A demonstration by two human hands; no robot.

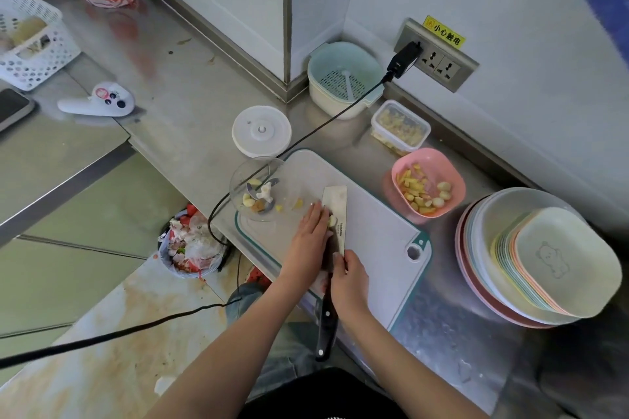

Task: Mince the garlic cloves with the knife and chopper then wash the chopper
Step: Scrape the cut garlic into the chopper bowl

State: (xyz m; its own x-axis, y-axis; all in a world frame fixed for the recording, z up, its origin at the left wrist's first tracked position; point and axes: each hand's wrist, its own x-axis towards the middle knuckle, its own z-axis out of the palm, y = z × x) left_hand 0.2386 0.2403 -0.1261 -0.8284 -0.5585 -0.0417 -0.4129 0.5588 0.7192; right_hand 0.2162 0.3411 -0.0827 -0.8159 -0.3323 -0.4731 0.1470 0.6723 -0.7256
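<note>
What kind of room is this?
Most likely a kitchen, perhaps a working one: a steel counter holds a cutting board, a knife is cutting garlic, and bowls sit stacked nearby.

A pale rectangular plastic cutting board (367, 224) lies on the steel counter (190, 105). On its left end stands a clear glass chopper bowl (258, 192), and behind that bowl a round white chopper lid (261, 130) rests on the counter. A steel cleaver (335, 214) lies mid-board with a pale garlic clove (332, 221) beside its blade. Right of the board sits a pink plastic bowl (428, 182); behind it a clear lidless tub (400, 126), and further back a pale green strainer basket (343, 78). A stack of pastel plates (537, 258) stands at far right.
</note>
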